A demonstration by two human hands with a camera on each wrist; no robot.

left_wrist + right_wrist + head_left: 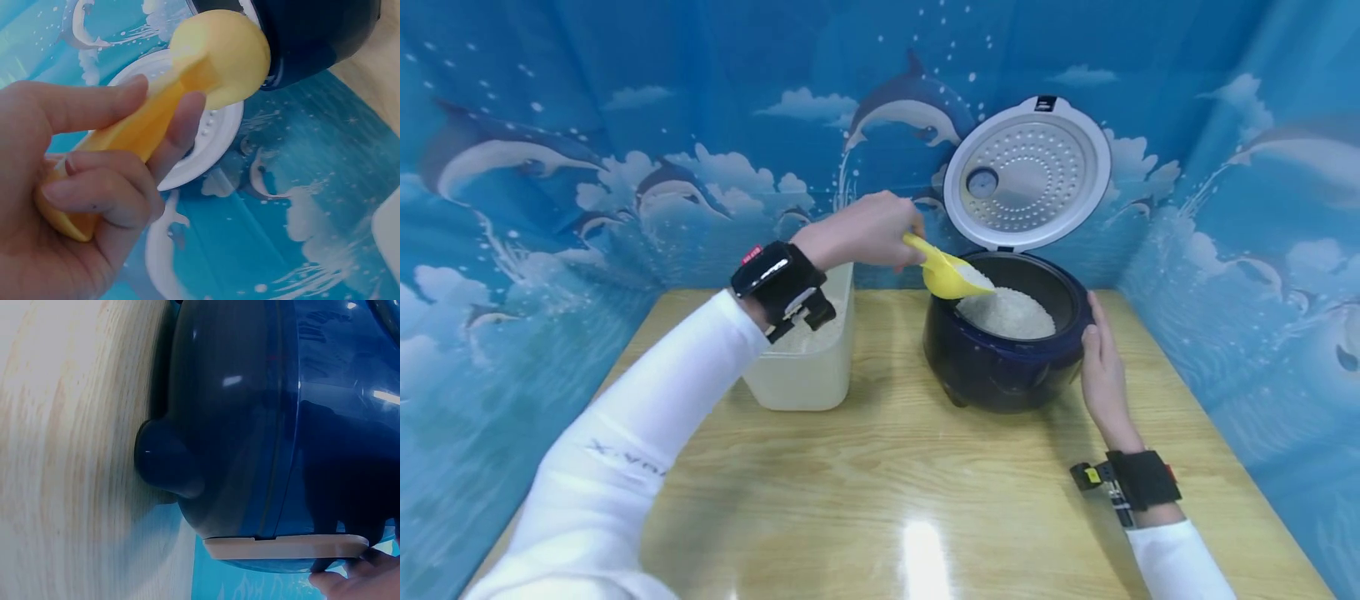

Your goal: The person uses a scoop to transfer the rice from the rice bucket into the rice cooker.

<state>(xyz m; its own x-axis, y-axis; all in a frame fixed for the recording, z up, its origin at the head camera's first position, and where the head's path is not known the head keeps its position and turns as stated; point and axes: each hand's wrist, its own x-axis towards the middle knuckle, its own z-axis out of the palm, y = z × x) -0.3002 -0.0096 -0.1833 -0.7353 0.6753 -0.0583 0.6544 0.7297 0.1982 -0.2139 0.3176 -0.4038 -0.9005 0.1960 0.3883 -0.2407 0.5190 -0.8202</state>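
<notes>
My left hand (880, 229) grips the handle of a yellow scoop (945, 277) and holds it over the left rim of a dark blue rice cooker (1000, 375). White rice lies in the scoop, its lip tipped down toward the rice (1011, 315) heaped inside the cooker. In the left wrist view, fingers wrap the scoop's handle (134, 134) with the bowl's rounded underside showing. My right hand (1105, 375) rests against the cooker's right side, fingers extended along the rim. The right wrist view has its fingertips beside a beige side piece (287, 545) on the cooker.
The cooker's silver lid (1037, 179) stands raised behind it, against a blue dolphin-print curtain (715, 125). Left of the cooker, a cream bin (805, 383) with rice inside stands partly under my left forearm. Everything is on a wooden table (850, 492).
</notes>
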